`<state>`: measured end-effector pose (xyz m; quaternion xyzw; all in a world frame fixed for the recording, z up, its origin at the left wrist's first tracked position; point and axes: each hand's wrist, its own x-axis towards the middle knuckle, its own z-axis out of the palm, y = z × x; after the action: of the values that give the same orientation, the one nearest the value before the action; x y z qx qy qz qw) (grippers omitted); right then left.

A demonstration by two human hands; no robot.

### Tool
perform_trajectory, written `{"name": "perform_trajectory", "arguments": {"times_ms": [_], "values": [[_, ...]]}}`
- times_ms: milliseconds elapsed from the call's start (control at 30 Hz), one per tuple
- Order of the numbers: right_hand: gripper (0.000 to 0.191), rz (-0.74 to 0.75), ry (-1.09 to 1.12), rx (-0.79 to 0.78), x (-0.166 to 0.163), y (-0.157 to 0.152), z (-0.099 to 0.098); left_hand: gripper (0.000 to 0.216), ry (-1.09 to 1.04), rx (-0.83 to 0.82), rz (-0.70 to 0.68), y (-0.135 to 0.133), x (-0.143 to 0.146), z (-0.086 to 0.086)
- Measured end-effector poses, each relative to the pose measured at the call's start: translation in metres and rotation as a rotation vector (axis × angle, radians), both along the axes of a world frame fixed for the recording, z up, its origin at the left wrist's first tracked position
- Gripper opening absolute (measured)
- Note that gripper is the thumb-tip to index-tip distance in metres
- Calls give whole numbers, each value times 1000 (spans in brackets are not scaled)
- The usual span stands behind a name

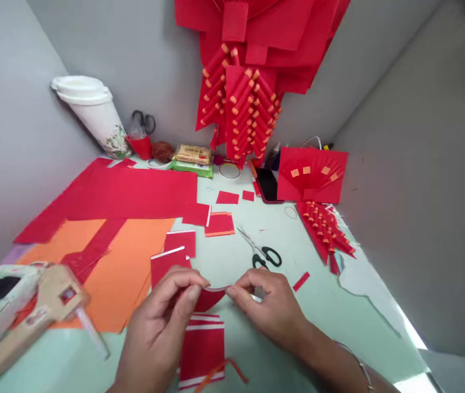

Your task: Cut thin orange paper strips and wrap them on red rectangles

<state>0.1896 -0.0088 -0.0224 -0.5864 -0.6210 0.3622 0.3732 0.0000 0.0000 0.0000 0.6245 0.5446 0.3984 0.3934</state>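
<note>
Between my hands is a small red paper piece (pixel 210 300) with a pale strip along its curved upper edge. My left hand (pixel 162 316) pinches one end between thumb and forefinger. At the other end my right hand (pixel 269 305) pinches it the same way, with something white showing under its fingers. Just below lie red paper pieces (pixel 203 352) with white strips on their edges and a thin orange strip (pixel 238 371). Scissors with black handles (pixel 259 248) lie beyond my right hand. More white-edged red pieces (pixel 169 265) lie past my left hand.
Orange sheets (pixel 146 262) and a large red sheet (pixel 146 191) cover the left. A beige tool, perhaps a glue gun (pixel 58 292), lies front left. A white cup (pixel 93 112) and a phone (pixel 265 183) stand or lie behind. Red firecracker decorations (pixel 248 114) hang at the back.
</note>
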Motion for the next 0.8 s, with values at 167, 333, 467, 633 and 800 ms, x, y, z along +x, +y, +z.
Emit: {"name": "perform_trajectory", "arguments": {"times_ms": [167,333,467,633,800], "values": [[18,14,65,-99,4,3,5,20,-58,-93,-20,1,-4,-1],[16,80,167,-191,7,5,9,26,-218,-293,-43,4,-4,-1],[17,101,194,-211,8,5,10,27,-420,-450,-53,7,-2,-3],[17,108,200,-189,9,5,10,30,-585,-598,-59,8,-3,-9],[16,105,180,-166,8,4,10,34,-528,-598,-136,9,-4,-10]]}}
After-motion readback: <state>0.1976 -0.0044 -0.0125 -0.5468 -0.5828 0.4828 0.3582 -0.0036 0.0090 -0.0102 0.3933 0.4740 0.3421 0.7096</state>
